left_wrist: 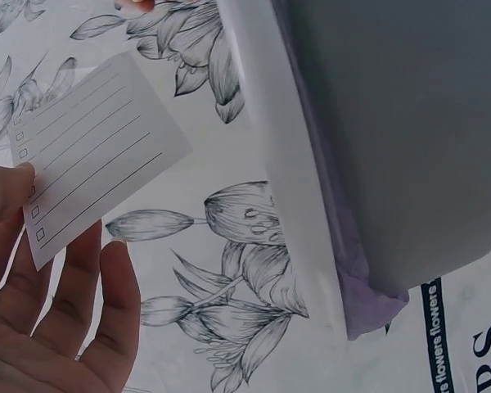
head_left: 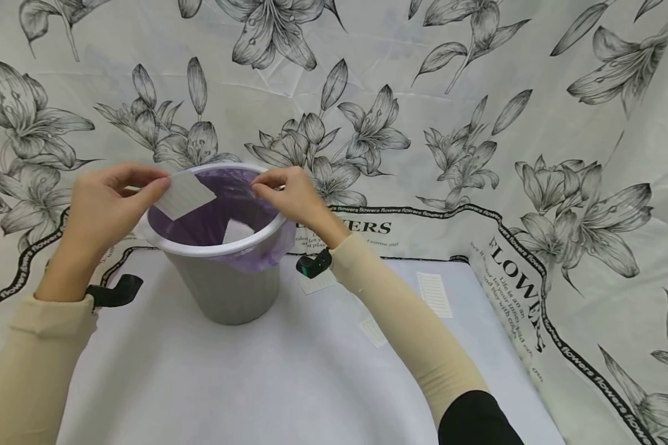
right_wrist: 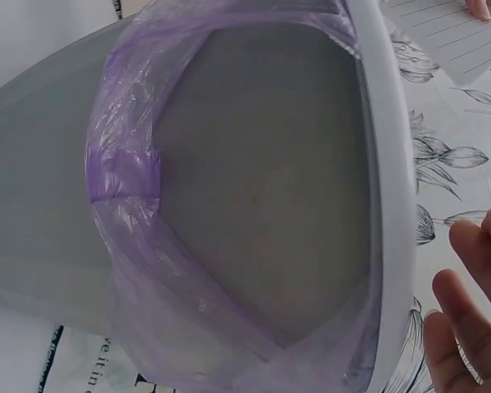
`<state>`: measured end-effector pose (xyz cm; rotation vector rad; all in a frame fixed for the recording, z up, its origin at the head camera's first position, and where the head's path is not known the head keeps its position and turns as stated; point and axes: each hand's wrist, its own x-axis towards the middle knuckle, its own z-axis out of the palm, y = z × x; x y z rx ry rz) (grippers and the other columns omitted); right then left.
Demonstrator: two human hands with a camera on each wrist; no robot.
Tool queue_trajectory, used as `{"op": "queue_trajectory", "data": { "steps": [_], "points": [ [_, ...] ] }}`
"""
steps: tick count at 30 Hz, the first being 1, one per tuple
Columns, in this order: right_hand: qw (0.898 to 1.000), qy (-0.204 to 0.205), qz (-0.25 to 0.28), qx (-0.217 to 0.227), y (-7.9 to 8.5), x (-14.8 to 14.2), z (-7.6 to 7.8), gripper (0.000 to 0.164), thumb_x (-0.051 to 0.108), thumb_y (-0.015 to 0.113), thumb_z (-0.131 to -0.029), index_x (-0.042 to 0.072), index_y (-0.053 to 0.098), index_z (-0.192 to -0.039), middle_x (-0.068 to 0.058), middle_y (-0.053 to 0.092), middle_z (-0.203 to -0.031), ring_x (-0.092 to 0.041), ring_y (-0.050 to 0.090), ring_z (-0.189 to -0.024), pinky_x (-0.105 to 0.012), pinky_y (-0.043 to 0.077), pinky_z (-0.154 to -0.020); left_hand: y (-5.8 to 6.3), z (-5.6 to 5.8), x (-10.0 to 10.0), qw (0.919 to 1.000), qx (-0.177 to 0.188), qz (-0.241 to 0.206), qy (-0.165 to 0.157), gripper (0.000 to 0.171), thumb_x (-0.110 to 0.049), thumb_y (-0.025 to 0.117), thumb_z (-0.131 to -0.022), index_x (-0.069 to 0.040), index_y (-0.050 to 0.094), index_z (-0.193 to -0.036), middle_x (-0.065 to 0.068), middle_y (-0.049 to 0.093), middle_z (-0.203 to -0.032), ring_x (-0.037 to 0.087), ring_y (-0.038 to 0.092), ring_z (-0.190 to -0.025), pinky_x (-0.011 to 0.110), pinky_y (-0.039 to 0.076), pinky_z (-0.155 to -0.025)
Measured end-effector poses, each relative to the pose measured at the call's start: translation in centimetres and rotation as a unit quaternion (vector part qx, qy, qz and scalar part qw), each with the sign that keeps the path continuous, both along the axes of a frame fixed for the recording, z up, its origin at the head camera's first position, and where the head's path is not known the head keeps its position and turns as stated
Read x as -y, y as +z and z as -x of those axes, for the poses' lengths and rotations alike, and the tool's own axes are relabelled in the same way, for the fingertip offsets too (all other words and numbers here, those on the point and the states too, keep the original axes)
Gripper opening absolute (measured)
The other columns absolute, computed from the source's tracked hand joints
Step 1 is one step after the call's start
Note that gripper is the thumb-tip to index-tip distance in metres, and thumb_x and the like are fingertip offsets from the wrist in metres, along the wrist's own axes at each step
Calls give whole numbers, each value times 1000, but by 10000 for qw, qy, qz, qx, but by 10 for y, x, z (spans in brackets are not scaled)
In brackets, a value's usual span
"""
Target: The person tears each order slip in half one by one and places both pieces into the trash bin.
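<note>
My left hand (head_left: 108, 201) pinches a lined sheet of paper (head_left: 186, 194) by its edge, over the left side of the bin's mouth. Small checkboxes run along one side of this sheet (left_wrist: 98, 151) in the left wrist view. Below it stands a grey trash bin (head_left: 228, 287) with a white rim and a purple liner bag (head_left: 258, 256) folded over it. A white piece of paper (head_left: 237, 231) lies inside the bin. My right hand (head_left: 289, 194) hovers at the bin's right rim, fingers (right_wrist: 454, 315) loosely bent, with nothing seen between them in the right wrist view.
Several lined sheets lie on the white table (head_left: 245, 383) right of the bin: one sheet (head_left: 435, 295) farther right, a small one (head_left: 373, 332) beside my right forearm, another (head_left: 316, 283) near the bin. A flower-printed cloth (head_left: 367, 55) hangs behind.
</note>
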<state>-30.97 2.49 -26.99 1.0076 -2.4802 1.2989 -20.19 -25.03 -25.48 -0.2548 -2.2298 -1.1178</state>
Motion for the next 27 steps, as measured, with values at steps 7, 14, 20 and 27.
{"op": "queue_trajectory", "data": {
  "steps": [7,14,20,27],
  "points": [
    [9973,-123,716,-136,-3,-19,1,16,14,68,-99,6,78,-108,-9,79,-100,-19,74,-87,-25,59,-78,5,4,1,9972,584,278,365,28,-32,73,-96,-9,78,-111,-41,61,-78,-11,61,-77,7,46,-67],
    [9895,-346,1304,-525,-5,-33,6,17,12,67,-99,1,76,-109,-14,78,-96,-18,73,-86,-25,60,-81,3,11,4,9893,1391,249,355,38,-40,71,-96,-8,75,-117,-36,60,-80,-7,60,-78,13,48,-63],
    [9830,-429,1679,-603,-5,-40,7,18,10,67,-99,-3,75,-109,-21,77,-96,-25,74,-85,-26,61,-78,2,14,0,9879,1550,47,86,42,-42,72,-96,-7,73,-120,-31,64,-85,-3,63,-80,15,53,-65],
    [9830,-422,1606,-789,-11,-49,7,16,10,67,-99,-1,75,-107,-15,77,-95,-24,74,-84,-27,61,-77,0,19,-8,9902,1394,20,-100,39,-38,71,-97,-5,74,-118,-26,65,-89,-1,65,-79,16,54,-65]
  ]
}}
